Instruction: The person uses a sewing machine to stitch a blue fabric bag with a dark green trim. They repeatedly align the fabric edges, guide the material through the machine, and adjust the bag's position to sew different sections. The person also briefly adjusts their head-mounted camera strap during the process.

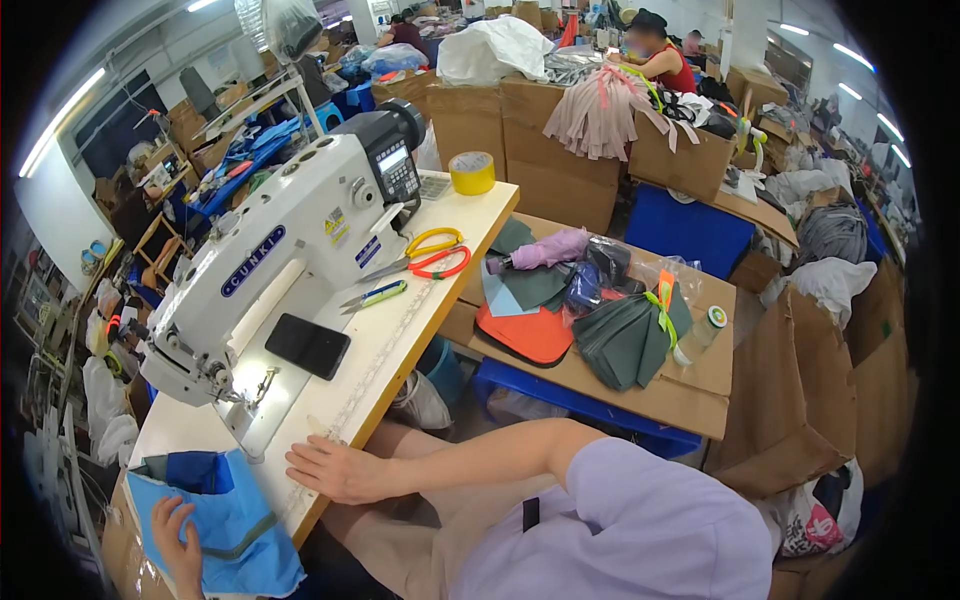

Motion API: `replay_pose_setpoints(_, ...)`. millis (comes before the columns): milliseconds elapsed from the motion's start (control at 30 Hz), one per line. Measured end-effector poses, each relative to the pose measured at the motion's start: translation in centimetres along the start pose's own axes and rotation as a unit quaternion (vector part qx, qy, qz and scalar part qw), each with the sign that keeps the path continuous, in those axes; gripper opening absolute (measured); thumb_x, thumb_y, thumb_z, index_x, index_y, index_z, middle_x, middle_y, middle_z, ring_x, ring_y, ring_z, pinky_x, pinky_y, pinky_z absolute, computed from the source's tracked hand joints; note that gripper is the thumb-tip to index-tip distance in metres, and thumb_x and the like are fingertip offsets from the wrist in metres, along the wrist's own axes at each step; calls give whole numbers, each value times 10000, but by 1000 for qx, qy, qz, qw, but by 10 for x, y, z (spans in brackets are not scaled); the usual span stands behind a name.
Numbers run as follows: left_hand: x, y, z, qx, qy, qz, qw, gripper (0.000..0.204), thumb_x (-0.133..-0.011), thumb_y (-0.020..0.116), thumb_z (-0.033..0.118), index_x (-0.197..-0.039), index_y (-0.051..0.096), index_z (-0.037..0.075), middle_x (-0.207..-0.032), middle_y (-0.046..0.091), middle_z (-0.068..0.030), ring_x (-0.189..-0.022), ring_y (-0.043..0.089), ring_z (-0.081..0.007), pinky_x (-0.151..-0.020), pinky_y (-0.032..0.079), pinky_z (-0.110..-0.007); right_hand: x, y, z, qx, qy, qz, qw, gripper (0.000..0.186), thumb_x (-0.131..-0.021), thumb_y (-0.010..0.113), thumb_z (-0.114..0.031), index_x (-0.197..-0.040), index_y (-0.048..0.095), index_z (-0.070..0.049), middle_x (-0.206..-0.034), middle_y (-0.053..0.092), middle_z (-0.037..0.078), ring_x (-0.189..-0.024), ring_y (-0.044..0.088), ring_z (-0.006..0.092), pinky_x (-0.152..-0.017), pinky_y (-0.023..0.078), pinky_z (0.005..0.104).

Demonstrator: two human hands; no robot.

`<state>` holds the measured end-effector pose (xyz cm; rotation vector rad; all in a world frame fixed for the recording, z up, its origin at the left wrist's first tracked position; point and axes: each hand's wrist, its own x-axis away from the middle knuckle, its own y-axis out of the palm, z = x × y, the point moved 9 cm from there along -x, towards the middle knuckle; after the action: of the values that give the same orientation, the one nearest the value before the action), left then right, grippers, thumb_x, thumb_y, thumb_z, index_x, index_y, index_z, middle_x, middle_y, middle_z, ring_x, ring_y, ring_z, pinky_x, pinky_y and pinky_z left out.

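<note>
Hands rested well apart: the left hand [180,548] had its fingers half bent and loosely parted against a light blue fabric piece [228,520], no fold visibly pinched, while the right hand [342,473] was spread palm down near the table's front edge, holding nothing. The fabric piece lay at the near left end of the table [345,403], its dark blue inside showing at the top and a dark strip crossing its front, near but apart from the needle end of the sewing machine [300,205]. Handling it well probably called for smoothing out the creases, keeping that strip flat, lining the edges up with both hands and keeping fingertips clear of the needle. A black phone [308,346] lay close beside the needle end, seemingly the likeliest thing to catch cloth. Beyond it were small snips [380,294], scissors [425,258] with yellow and red handles and a roll of yellow tape [472,173], lesser hindrances. To the right, a cardboard sheet [690,408] carried a fan of dark green pieces [622,342], red panels [525,336] and a clear jar [698,338]; cardboard boxes [560,160] stood behind.
</note>
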<state>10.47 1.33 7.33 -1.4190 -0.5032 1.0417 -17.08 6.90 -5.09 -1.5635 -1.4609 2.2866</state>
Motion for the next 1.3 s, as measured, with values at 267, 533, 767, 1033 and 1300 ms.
replay_pose_setpoints(267, 64, 59, -38, -120, -73, 2, 990, 519, -939, 582, 214, -1453, 575, 136, -1588, 410, -182, -1432, 398, -384, -1184, 267, -522, -11, -4, 9, -175, 14, 47, 983, 551, -787, 656, -166, -1297, 594, 33, -1333, 590, 242, -1253, 557, 405, -1080, 428, 529)
replay_pose_setpoints(533, 25, 44, 16, -159, -113, -41, 980, 381, -932, 651, 368, -1253, 701, 169, -1340, 593, -139, -1171, 592, -347, -1010, 469, -459, -20, -11, 4, -80, 16, -106, 991, 866, -666, 834, -167, -1450, 493, -30, -1474, 511, 206, -1382, 476, 364, -1146, 367, 512)
replay_pose_setpoints(767, 4, 9, 9, -116, 14, 94, 989, 422, -875, 705, 408, -1242, 720, 202, -1286, 645, -116, -1208, 584, -328, -1098, 415, -483, -16, -15, 2, -72, -6, -82, 994, 858, -655, 838, -160, -1435, 510, -22, -1453, 526, 188, -1357, 488, 355, -1127, 389, 514)
replay_pose_setpoints(1033, -24, 25, -37, -84, -180, -51, 979, 472, -793, 771, 487, -1044, 749, 88, -1012, 738, -127, -1031, 669, -303, -984, 471, -457, -15, -14, 7, -68, 4, -98, 993, 842, -666, 843, -165, -1428, 514, -20, -1457, 527, 189, -1355, 494, 355, -1127, 388, 515)
replay_pose_setpoints(1300, 8, -197, -112, 29, -267, 476, 838, 296, -943, 621, 212, -1007, 712, -63, -903, 745, -152, -823, 675, -248, -748, 514, -377, -17, -16, 5, -66, 5, -89, 994, 814, -672, 809, -129, -1425, 518, -22, -1457, 521, 195, -1358, 494, 361, -1122, 392, 524)
